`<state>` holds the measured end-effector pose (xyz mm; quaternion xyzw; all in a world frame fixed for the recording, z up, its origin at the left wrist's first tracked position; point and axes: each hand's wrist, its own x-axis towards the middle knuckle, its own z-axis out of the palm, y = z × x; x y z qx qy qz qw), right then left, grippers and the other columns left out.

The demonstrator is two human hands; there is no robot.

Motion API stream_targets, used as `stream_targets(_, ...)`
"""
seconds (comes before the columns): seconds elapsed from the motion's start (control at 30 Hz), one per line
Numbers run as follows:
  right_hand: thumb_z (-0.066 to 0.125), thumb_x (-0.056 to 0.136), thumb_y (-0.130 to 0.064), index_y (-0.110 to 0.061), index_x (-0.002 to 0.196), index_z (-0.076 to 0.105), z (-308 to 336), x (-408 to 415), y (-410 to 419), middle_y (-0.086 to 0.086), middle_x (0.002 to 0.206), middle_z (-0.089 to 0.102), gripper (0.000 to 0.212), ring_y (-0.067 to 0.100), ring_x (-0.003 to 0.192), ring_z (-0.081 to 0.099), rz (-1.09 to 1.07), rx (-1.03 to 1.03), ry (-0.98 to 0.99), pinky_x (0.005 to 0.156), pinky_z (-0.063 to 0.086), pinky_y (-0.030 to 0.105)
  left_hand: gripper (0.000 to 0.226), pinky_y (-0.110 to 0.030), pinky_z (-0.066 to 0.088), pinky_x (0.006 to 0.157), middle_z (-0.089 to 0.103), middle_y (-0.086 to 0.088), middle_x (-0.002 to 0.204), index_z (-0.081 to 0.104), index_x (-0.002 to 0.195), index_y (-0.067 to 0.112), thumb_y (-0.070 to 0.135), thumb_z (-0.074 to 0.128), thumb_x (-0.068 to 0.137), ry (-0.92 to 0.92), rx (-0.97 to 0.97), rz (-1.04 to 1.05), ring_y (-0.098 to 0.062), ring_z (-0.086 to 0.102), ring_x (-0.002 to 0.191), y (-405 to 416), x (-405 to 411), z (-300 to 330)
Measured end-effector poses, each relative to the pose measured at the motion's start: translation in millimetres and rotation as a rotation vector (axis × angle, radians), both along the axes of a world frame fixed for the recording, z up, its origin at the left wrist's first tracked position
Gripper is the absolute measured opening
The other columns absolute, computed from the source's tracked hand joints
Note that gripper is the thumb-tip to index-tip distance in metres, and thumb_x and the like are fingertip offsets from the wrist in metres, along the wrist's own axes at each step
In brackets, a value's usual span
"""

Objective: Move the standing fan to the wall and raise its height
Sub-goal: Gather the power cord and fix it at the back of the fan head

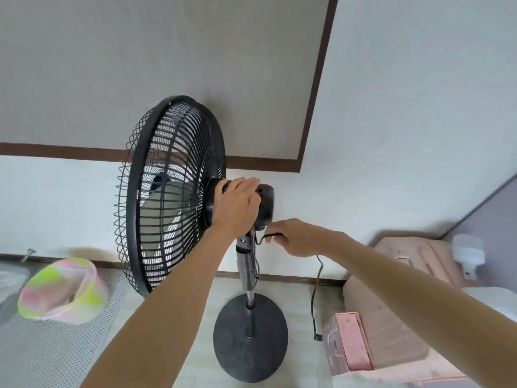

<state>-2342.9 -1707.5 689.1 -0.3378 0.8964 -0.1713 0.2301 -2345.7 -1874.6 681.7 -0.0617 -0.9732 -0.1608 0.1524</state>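
Note:
A black standing fan (pixel 167 191) stands upright close to the white wall (pixel 391 135), its cage facing left. Its round black base (pixel 249 343) rests on the pale floor, and a silver pole (pixel 247 270) rises from it. My left hand (pixel 237 204) grips the top of the black motor housing (pixel 265 205) behind the cage. My right hand (pixel 296 238) is just right of the pole's top, fingers pinched on the black power cord (pixel 317 278). The cord hangs down from there to the floor.
A pink and yellow mesh bag (pixel 61 289) lies on a white perforated mat (pixel 56 345) at the left. Pink boxes (pixel 377 326) are stacked at the right, near the fan base. A white device (pixel 468 253) sits at the far right.

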Motion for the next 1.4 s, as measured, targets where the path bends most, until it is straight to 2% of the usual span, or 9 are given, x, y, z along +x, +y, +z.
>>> stream_targets(0.17, 0.037, 0.097, -0.031, -0.017, 0.105, 0.06, 40, -18, -3, 0.007, 0.089, 0.067, 0.028, 0.024, 0.075, 0.053, -0.007, 0.092, 0.393, 0.067, 0.036, 0.031, 0.046, -0.052, -0.005, 0.111, 0.032, 0.016, 0.15, 0.031, 0.141, 0.029, 0.029, 0.019, 0.098, -0.102, -0.134, 0.007, -0.016, 0.017, 0.14, -7, 3, 3)
stream_targets(0.33, 0.052, 0.081, -0.059, -0.016, 0.074, 0.054, 68, -36, -10, -0.002, 0.063, 0.051, 0.044, 0.02, 0.064, 0.045, -0.106, 0.126, 0.616, 0.061, 0.034, 0.03, 0.045, -0.051, -0.009, 0.112, 0.032, 0.019, 0.149, 0.032, 0.141, 0.032, 0.032, 0.017, 0.098, -0.125, -0.047, 0.029, -0.013, 0.019, 0.139, -4, 8, 4)
stream_targets(0.5, 0.058, 0.088, -0.027, -0.019, 0.07, 0.048, 104, -45, -22, -0.011, 0.064, 0.047, 0.022, 0.011, 0.065, 0.046, -0.064, -0.064, 0.268, 0.061, 0.034, 0.024, 0.045, -0.047, -0.008, 0.112, 0.036, 0.018, 0.147, 0.035, 0.139, 0.032, 0.029, 0.017, 0.099, -0.139, 0.032, -0.002, -0.01, 0.022, 0.137, -3, 6, 5)
stream_targets(0.67, 0.049, 0.091, -0.007, -0.012, 0.097, 0.042, 122, -54, -32, 0.002, 0.075, 0.051, 0.011, 0.014, 0.072, 0.044, -0.179, -0.293, -0.03, 0.075, 0.039, 0.031, 0.044, -0.043, -0.005, 0.113, 0.041, 0.018, 0.144, 0.042, 0.136, 0.031, 0.037, 0.028, 0.095, -0.061, 0.003, -0.026, -0.008, 0.027, 0.135, -7, 12, 2)
stream_targets(0.8, 0.039, 0.089, 0.007, -0.008, 0.099, 0.039, 118, -64, -36, 0.001, 0.064, 0.036, 0.018, 0.011, 0.055, 0.032, -0.31, -0.558, -0.234, 0.058, 0.025, 0.024, 0.052, -0.039, -0.002, 0.113, 0.049, 0.014, 0.138, 0.046, 0.134, 0.027, 0.045, 0.038, 0.086, 0.013, 0.017, -0.049, -0.01, 0.032, 0.133, -7, 14, 2)
stream_targets(0.9, 0.037, 0.089, 0.012, -0.009, 0.085, 0.04, 98, -75, -36, -0.003, 0.058, 0.034, 0.021, 0.009, 0.051, 0.031, -0.348, -0.665, -0.238, 0.054, 0.025, 0.021, 0.051, -0.033, 0.001, 0.112, 0.058, 0.009, 0.129, 0.047, 0.131, 0.023, 0.04, 0.047, 0.083, 0.073, 0.072, -0.04, -0.01, 0.039, 0.129, -7, 13, 0)
stream_targets(1.07, 0.055, 0.089, -0.004, -0.006, 0.095, 0.045, 53, -99, -29, -0.003, 0.064, 0.046, 0.012, 0.007, 0.061, 0.041, -0.429, -0.687, -0.126, 0.063, 0.034, 0.02, 0.057, -0.025, 0.0, 0.111, 0.062, 0.011, 0.124, 0.038, 0.134, 0.022, 0.04, 0.049, 0.081, 0.098, 0.157, -0.041, -0.007, 0.043, 0.124, -7, 11, 0)
stream_targets(1.3, 0.053, 0.091, -0.017, -0.007, 0.088, 0.063, -32, -110, -30, -0.001, 0.073, 0.057, 0.015, 0.008, 0.062, 0.048, -0.491, -0.7, -0.157, 0.059, 0.039, 0.018, 0.042, -0.04, 0.015, 0.11, 0.06, 0.012, 0.125, 0.055, 0.123, 0.027, 0.036, 0.038, 0.086, 0.178, -0.049, -0.021, -0.014, 0.047, 0.122, -11, 9, -6)
stream_targets(1.4, 0.041, 0.095, -0.007, -0.006, 0.085, 0.062, -74, -101, -29, 0.007, 0.081, 0.061, 0.022, 0.013, 0.07, 0.052, -0.48, -0.653, -0.138, 0.067, 0.043, 0.023, 0.04, -0.042, 0.019, 0.109, 0.063, 0.01, 0.121, 0.058, 0.119, 0.024, 0.035, 0.041, 0.085, 0.234, -0.059, -0.018, -0.016, 0.051, 0.118, -10, 7, -11)
